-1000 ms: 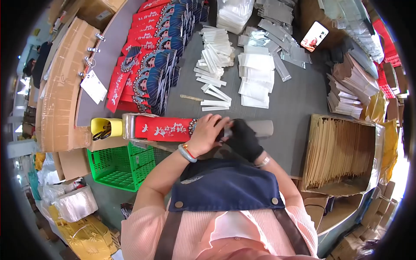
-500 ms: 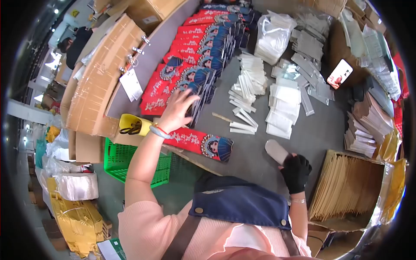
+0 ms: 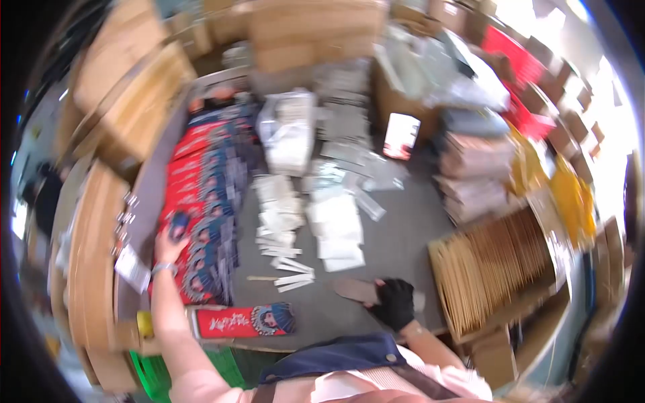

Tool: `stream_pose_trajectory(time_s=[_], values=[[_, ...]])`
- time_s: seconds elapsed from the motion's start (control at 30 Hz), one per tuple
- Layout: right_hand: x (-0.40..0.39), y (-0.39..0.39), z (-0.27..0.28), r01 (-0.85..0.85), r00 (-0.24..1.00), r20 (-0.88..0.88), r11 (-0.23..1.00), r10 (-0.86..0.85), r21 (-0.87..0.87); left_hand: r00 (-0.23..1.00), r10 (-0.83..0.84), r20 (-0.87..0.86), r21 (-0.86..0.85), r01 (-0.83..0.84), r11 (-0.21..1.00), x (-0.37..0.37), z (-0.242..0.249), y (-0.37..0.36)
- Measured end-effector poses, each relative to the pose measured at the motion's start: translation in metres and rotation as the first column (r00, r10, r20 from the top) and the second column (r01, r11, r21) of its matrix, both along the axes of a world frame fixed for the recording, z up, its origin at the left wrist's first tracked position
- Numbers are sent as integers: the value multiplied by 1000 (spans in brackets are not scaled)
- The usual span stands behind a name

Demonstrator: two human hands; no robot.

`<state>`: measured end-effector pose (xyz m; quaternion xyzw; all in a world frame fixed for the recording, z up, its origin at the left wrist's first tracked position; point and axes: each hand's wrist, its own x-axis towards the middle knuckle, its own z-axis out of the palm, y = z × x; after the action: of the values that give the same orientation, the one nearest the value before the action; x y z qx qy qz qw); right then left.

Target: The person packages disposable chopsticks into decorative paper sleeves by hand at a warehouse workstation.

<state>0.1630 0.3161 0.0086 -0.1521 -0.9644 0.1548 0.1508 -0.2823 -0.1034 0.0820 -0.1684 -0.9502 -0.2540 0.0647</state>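
Observation:
My left hand (image 3: pixel 170 247), bare with a bracelet, reaches onto the rows of red-and-blue printed packs (image 3: pixel 195 195). Its fingers close around a small dark-blue object (image 3: pixel 179 226) on top of them; blur hides what it is. A single red pack (image 3: pixel 235 322) with an opera-style face lies flat at the table's front edge. In a black fingerless glove, my right hand (image 3: pixel 393 302) grips a flat grey bar with rounded ends (image 3: pixel 355 290), low over the table. Left of that bar are white strips (image 3: pixel 292 272) and a stack of white sleeves (image 3: pixel 337 232).
A carton of upright brown cardboard pieces (image 3: pixel 494 275) stands at the right. Farther back are a clear bag of white pieces (image 3: pixel 287 131), plastic sleeves (image 3: pixel 342 121) and a red-white card (image 3: pixel 401 136). Below the front left edge is a green crate (image 3: pixel 151 373).
The view has swung right and blurred. My left hand has moved farther up the rows and closed on the small dark object. My right hand still holds the grey bar.

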Motion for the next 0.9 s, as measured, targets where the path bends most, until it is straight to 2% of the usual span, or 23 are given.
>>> stream_pose_trajectory(time_s=[0.03,0.07,0.1,0.13,0.2,0.23,0.27,0.33,0.4,0.47,0.6,0.73,0.9], values=[[-4,-3,9,17,999,49,999,-19,27,990,77,-118,-175,-97,980,5,9,5],[-3,-2,1,-3,998,62,1000,5,-29,983,35,-182,-171,-66,983,4,6,-5],[-11,0,0,-38,998,57,999,39,-12,985,25,-169,-68,-37,997,0,2,-12],[-6,-3,-1,-9,998,64,1000,8,9,982,10,-191,-7,-12,1000,22,29,1],[-7,-4,12,-12,1000,13,999,11,50,980,-161,-119,64,170,983,47,62,14],[-7,-6,21,-19,1000,-14,1000,19,23,974,-200,-101,25,204,979,57,60,1],[-3,-7,18,-3,1000,-3,1000,3,10,958,-283,-56,-143,273,951,67,56,-5],[-4,-2,2,-47,999,-5,998,47,-28,987,-149,56,-537,156,829,105,45,-17],[0,1,1,-47,999,5,998,48,-28,946,89,313,-486,79,871,126,18,-24],[-4,0,10,-27,999,39,998,29,-52,876,140,462,-431,84,898,138,11,-15],[-4,-2,4,-35,999,6,999,35,15,924,229,306,-362,-110,926,136,-43,-3],[-1,-2,1,-15,1000,9,999,15,30,942,226,247,-344,-132,930,103,-44,27],[-5,0,-4,-21,1000,-6,999,21,31,948,246,202,-296,-180,938,17,-48,86]])
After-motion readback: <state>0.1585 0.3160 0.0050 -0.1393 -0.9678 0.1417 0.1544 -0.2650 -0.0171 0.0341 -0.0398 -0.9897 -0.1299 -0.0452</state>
